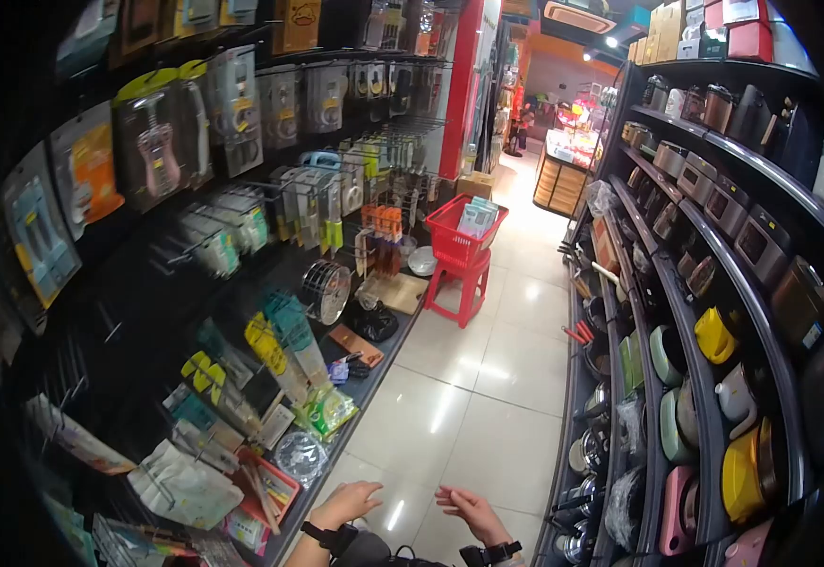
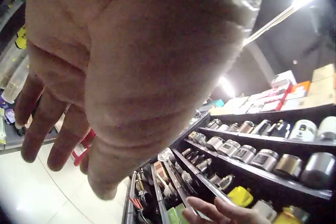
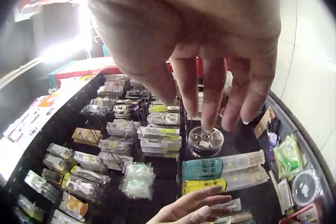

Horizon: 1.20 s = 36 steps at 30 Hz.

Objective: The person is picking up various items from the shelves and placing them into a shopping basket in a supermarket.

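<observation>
Ahead, a basket (image 1: 457, 249) on a stool (image 1: 466, 283) narrows our aisle (image 1: 516, 435); our left hand (image 1: 342, 505) and right hand (image 1: 475, 516) are free, fingers (image 3: 212, 90) loosely spread.

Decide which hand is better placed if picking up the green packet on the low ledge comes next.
Probably the left hand: in the head view it appears nearer the green packet, while the right hand is farther across, toward the opposite shelves. Both hands look empty.
</observation>
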Each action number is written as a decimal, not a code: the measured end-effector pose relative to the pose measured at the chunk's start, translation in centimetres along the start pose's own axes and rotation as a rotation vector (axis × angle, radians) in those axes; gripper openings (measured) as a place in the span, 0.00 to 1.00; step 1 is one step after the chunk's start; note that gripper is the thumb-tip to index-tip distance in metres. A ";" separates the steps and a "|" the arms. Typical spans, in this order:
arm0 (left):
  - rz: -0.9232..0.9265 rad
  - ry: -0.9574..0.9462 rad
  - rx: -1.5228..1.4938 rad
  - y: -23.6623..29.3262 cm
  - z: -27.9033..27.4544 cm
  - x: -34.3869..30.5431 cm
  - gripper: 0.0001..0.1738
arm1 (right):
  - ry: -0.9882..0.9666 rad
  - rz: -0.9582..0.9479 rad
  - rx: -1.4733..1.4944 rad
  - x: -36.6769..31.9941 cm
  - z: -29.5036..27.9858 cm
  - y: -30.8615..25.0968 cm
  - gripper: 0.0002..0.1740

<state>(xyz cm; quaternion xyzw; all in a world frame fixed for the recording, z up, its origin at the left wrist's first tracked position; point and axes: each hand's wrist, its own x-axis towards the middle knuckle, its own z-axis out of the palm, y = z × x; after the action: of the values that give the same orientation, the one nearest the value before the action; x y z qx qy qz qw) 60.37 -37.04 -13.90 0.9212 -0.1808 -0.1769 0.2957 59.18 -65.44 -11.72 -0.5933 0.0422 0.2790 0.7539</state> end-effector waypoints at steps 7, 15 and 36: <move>-0.099 -0.161 0.120 -3.7 -4.5 14.3 0.22 | 0.136 0.010 -0.094 7.9 -5.8 -5.1 0.21; 0.324 0.445 -0.108 -2.6 -16.6 33.0 0.10 | 0.487 -0.200 0.243 19.5 -14.1 -14.6 0.16; 0.119 0.559 -0.220 -0.5 -27.6 71.1 0.20 | 0.728 -0.206 0.261 46.8 -41.6 -34.4 0.15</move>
<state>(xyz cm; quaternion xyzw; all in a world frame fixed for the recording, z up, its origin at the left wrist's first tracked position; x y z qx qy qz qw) 134.39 -54.54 -8.71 0.8844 -0.1259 0.0824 0.4418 125.80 -91.13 -12.36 -0.5538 0.2822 -0.0342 0.7827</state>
